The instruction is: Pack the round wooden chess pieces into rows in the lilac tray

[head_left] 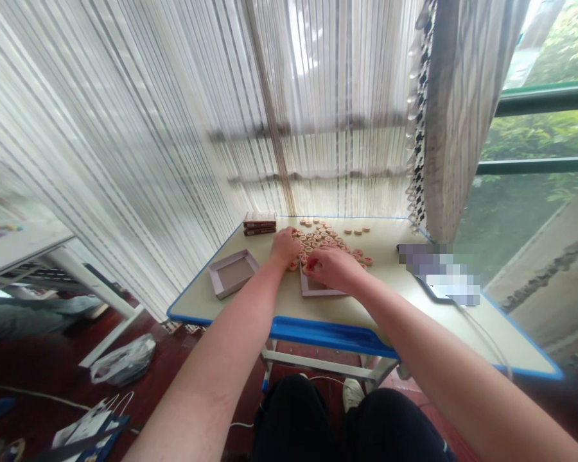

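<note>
Many round wooden Chinese chess pieces (314, 239) lie in a loose heap at the middle of the table. At the heap's left edge is my left hand (285, 247), its fingers curled in against the pieces; what they hold, if anything, is hidden. My right hand (334, 266) is over a shallow cardboard box (320, 292) in front of the heap. Its thumb and fingers are pinched on a chess piece at the box's far left corner. The hand and forearm hide much of the box's inside.
A second shallow cardboard tray (213, 273) lies to the left. Behind it is a stack of dark boxes (260, 226). Several pieces (357, 231) lie apart at the back right. A blurred-out device (440, 279) with a cable is at the right. The table has a blue front groove (325, 330).
</note>
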### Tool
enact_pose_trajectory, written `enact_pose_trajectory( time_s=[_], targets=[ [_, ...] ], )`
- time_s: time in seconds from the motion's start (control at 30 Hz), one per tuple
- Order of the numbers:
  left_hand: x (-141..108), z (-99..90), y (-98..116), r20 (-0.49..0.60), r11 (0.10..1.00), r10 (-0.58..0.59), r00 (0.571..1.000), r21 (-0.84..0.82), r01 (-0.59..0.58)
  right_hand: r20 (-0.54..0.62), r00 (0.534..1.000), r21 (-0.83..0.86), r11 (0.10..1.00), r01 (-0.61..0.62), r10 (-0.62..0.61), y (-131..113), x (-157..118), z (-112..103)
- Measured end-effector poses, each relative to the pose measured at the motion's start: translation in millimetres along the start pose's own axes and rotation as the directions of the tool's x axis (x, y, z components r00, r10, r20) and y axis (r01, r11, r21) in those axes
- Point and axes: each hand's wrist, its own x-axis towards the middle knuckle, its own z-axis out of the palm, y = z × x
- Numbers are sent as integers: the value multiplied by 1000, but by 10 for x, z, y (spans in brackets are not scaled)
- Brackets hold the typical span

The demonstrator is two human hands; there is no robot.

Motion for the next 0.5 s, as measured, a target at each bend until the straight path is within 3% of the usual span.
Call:
enact_pose_trajectory(
  time_s=[0.23,0.5],
  targets=[
    [13,4,28,25,1000,4,1000,17,-5,67,998,-159,987,-9,20,-33,49,78],
    [13,24,5,13,999,27,1000,22,-28,93,995,-163,987,-6,22,-38,52,70]
  ],
)
